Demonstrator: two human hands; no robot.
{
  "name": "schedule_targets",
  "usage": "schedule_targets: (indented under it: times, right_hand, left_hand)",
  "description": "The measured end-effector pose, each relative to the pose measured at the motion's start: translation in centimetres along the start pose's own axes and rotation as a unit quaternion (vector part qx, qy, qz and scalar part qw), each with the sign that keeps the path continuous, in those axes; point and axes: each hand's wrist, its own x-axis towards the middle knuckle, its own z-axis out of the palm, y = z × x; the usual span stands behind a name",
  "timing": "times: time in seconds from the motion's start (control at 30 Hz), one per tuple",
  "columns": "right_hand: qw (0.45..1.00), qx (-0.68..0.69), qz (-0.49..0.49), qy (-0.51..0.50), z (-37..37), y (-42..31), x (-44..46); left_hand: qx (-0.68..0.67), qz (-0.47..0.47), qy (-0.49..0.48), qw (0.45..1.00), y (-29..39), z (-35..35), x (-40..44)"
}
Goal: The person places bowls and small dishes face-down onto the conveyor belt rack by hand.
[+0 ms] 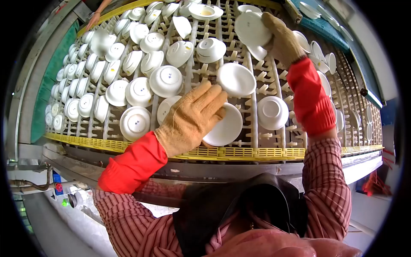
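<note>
My left hand (192,115), in a tan glove with a red cuff, lies with its fingers stretched over the near middle of a pegged rack belt. It touches or overlaps a white plate (226,127) beside it. At the upper right, my right hand (283,39), gloved the same way, grips the edge of a white dish (251,29); its thumb is hidden. Below that dish, a white bowl (236,80) rests tilted on the pegs. An upside-down bowl (272,112) stands to the right of the plate.
Rows of upturned white bowls (166,81) cover the belt's left and middle. More dishes (317,52) stand at the right. A yellow edge strip (274,153) runs along the near side. Another person's hand (93,20) is at the far left. Plates (309,10) lie on a teal ledge.
</note>
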Motion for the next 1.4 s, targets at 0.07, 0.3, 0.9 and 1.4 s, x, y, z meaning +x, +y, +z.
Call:
schedule_targets:
  times: [0.07,0.3,0.9,1.4]
  right_hand:
    - [0.986,-0.158,-0.045,-0.042,-0.1,3.6,0.7]
    - [0.955,-0.120,-0.122,-0.243,2.9,1.3,-9.0]
    - [0.972,-0.205,-0.110,0.040,2.1,5.5,-3.5]
    - [0.945,-0.278,0.167,0.041,-8.1,9.7,-4.8]
  left_hand:
    - [0.024,0.033,0.011,0.999,-0.1,1.1,-0.6]
    - [-0.316,-0.083,-0.098,0.940,0.9,2.3,0.4]
    - [0.148,-0.201,0.041,0.968,-6.7,1.6,2.6]
    - [-0.071,0.011,-0.112,0.991,2.0,8.3,6.3]
